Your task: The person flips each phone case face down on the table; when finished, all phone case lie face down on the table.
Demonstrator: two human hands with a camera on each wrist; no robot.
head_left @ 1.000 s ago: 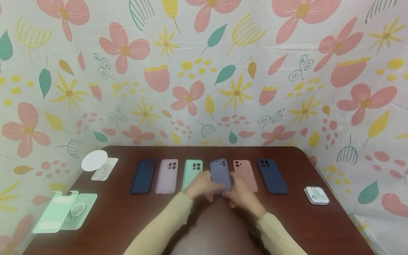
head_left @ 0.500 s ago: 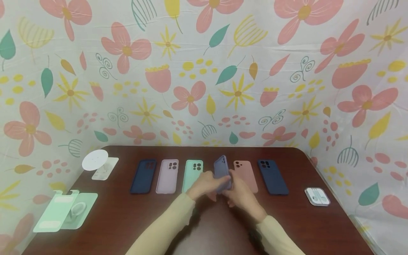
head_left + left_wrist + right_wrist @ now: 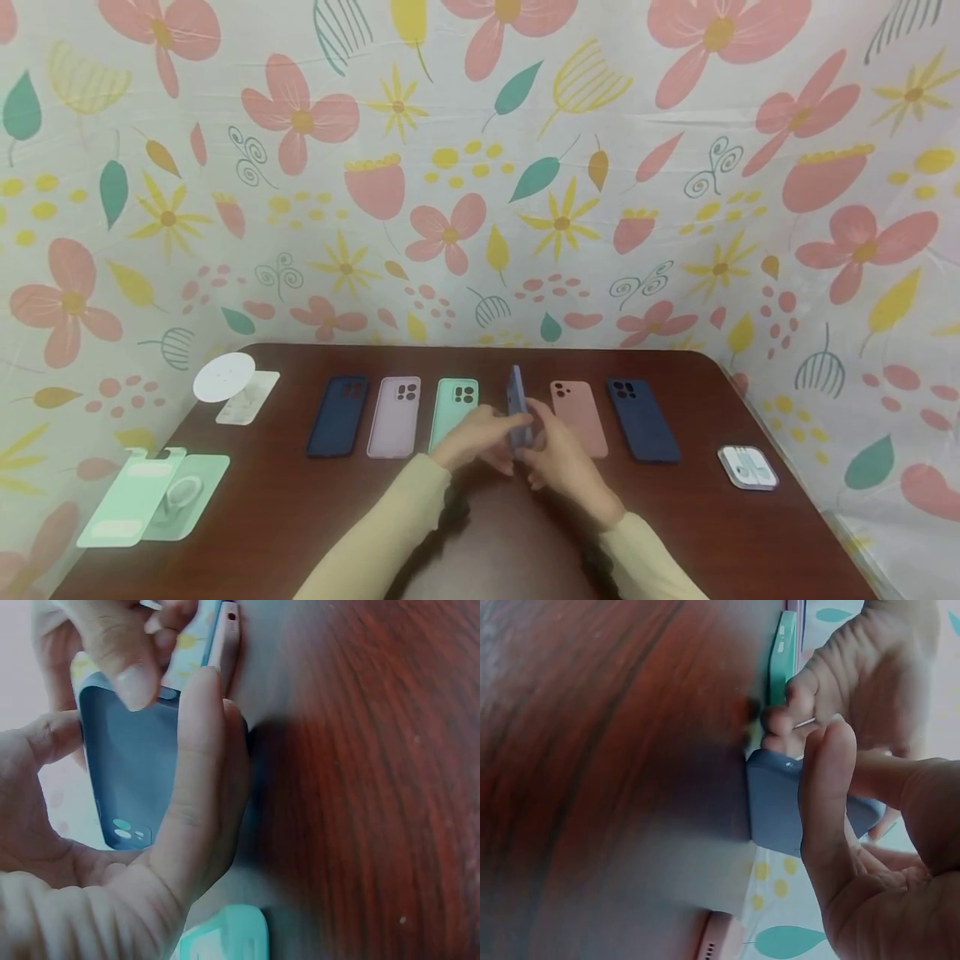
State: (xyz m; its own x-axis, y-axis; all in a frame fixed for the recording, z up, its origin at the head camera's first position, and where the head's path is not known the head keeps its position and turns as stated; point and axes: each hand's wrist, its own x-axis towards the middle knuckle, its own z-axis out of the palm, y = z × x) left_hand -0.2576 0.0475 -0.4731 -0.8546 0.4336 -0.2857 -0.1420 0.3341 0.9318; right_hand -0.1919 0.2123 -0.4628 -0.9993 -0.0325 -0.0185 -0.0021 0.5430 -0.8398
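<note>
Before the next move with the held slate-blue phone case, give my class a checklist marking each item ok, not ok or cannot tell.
1. Slate-blue case gripped by left hand and right hand: ok.
2. Camera cutouts in sight: ok, left wrist view.
3. Slate-blue case lying flat: not ok, nearly edge-on in the head view.
4. Mint case fully visible in the head view: not ok, left hand covers part.
5. Pink case flat on table: ok.
6. Slate-blue case touching table: cannot tell.
</note>
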